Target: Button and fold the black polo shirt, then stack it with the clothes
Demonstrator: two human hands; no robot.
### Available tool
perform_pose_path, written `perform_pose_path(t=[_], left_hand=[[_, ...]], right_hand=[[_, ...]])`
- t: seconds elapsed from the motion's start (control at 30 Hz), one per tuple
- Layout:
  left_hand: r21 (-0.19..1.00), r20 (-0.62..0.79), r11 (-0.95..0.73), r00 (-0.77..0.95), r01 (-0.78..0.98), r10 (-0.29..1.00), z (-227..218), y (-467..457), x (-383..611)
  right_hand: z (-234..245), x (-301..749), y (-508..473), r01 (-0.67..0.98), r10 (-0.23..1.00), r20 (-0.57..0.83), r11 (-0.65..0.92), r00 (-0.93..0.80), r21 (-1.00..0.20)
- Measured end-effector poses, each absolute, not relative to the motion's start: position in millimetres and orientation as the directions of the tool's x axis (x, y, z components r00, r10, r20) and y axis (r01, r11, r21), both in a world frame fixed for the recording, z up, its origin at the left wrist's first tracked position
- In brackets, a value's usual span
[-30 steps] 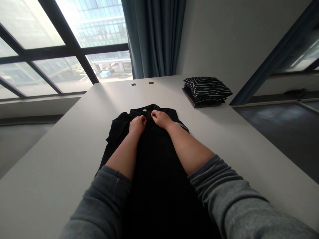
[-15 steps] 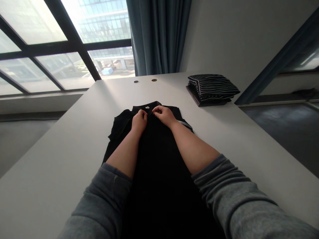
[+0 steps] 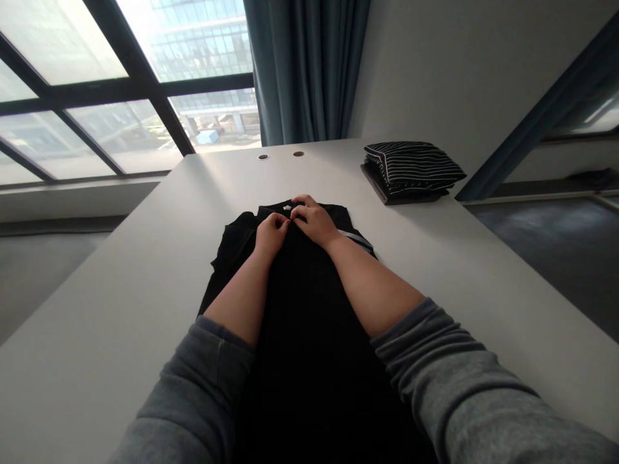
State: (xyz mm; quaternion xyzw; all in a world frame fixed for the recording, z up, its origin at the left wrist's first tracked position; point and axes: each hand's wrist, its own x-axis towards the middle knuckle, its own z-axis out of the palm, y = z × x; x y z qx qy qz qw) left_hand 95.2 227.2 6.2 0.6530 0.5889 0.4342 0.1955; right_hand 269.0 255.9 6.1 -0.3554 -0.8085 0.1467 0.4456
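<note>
A black shirt (image 3: pixel 309 309) lies lengthwise along the table, its collar at the far end and a small white label inside the neck. Just below the collar, my left hand (image 3: pixel 271 233) is closed in a pinch on the fabric at the front of the neck. My right hand (image 3: pixel 313 220) meets it there, thumb and fingers pinching the same spot, with some fingers bent over the collar. Whatever small part lies between the fingertips is hidden. A grey-white stripe shows on the shirt's right side, beside my right wrist.
The shirt rests on a white table (image 3: pixel 145 258) with two round cable holes near its back edge. At the back right sits a folded stack of black, white-striped cloth (image 3: pixel 416 169). Behind stand a blue curtain (image 3: pixel 307 71) and a large window (image 3: pixel 106 129).
My right hand has shifted slightly left, so its fingertips now touch those of my left hand. Its fingers have spread more over the collar. The left hand has barely moved.
</note>
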Motion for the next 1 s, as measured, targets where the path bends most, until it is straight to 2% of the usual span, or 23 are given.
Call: perform_pose_path(t=[0.1, 0.23, 0.47, 0.8, 1.0], left_hand=[[0.773, 0.343, -0.239, -0.07, 0.587, 0.937, 7.1, 227.3, 94.4], [0.788, 0.336, -0.244, -0.064, 0.565, 0.94, 9.3, 226.1, 93.1], [0.809, 0.321, -0.269, -0.008, 0.522, 0.947, 18.1, 217.5, 91.7], [0.705, 0.32, -0.191, -0.065, 0.683, 0.945, 27.9, 213.8, 97.7], [0.73, 0.311, -0.19, -0.072, 0.656, 0.948, 25.4, 216.7, 96.3]], right_hand=[[7.4, 268.4, 255.4, 0.429, 0.733, 0.552, 0.68, -0.398, -0.594], [5.0, 269.7, 256.9, 0.419, 0.774, 0.54, 0.633, -0.331, -0.651], [2.1, 274.6, 259.0, 0.43, 0.803, 0.517, 0.595, -0.295, -0.679], [2.0, 274.5, 258.3, 0.394, 0.831, 0.446, 0.552, -0.332, -0.735], [4.1, 278.2, 258.9, 0.373, 0.784, 0.486, 0.615, -0.386, -0.695]])
